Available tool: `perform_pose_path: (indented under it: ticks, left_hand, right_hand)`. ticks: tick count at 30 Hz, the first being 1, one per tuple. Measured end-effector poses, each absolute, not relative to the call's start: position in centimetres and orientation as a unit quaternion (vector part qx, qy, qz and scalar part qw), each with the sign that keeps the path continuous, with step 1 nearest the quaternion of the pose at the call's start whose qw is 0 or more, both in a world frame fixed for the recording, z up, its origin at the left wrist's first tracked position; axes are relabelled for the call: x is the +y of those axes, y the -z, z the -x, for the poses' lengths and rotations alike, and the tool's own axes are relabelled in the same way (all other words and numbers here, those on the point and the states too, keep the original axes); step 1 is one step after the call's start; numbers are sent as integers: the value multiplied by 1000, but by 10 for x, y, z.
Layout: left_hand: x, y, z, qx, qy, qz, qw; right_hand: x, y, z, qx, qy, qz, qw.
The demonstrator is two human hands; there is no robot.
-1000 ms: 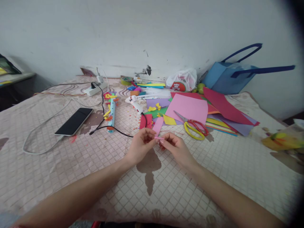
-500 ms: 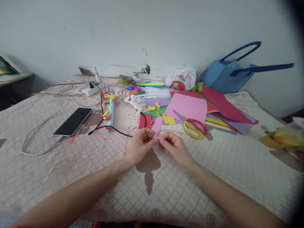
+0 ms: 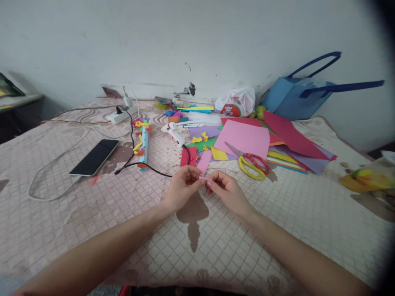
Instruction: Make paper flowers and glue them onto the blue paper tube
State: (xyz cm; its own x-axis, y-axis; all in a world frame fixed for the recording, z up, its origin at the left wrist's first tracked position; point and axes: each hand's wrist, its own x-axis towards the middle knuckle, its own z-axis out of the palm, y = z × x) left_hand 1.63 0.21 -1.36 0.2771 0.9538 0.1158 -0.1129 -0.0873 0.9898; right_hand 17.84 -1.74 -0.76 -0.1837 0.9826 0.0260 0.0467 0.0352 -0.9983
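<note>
Between my two hands is a small pink paper piece [image 3: 205, 178], narrow and seemingly folded or rolled. My left hand [image 3: 184, 184] pinches its left end with thumb and fingers. The right end is pinched by my right hand [image 3: 226, 189]. Just beyond the fingertips lies a flat pink strip [image 3: 204, 161]. Red-and-yellow scissors [image 3: 251, 165] rest to the right, partly on a pink sheet [image 3: 242, 137]. A white glue gun [image 3: 174, 135] lies behind my left hand, its black cord running near that hand.
A phone [image 3: 95, 157] on a charging cable lies left, near a light-blue decorated strip [image 3: 143, 148]. A power strip [image 3: 122, 116] stands behind. Coloured sheets [image 3: 293, 137], a white plastic bag [image 3: 236, 102] and a blue tote bag [image 3: 296, 98] are at the back right.
Almost nothing differs. Both hands keep their pinch on the pink piece, which appears tilted very slightly; the view has shifted a little.
</note>
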Motion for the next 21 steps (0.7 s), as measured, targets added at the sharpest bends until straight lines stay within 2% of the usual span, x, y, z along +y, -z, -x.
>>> perform_pose_path:
  ticks: [12, 21]
  left_hand:
    - [2, 12, -16, 369, -469, -563, 572]
    - [2, 11, -16, 389, -429, -596, 557]
  right_hand:
    - [-16, 3, -179, -569, -533, 451, 435]
    - [-8, -1, -195, -707, -445, 441, 329]
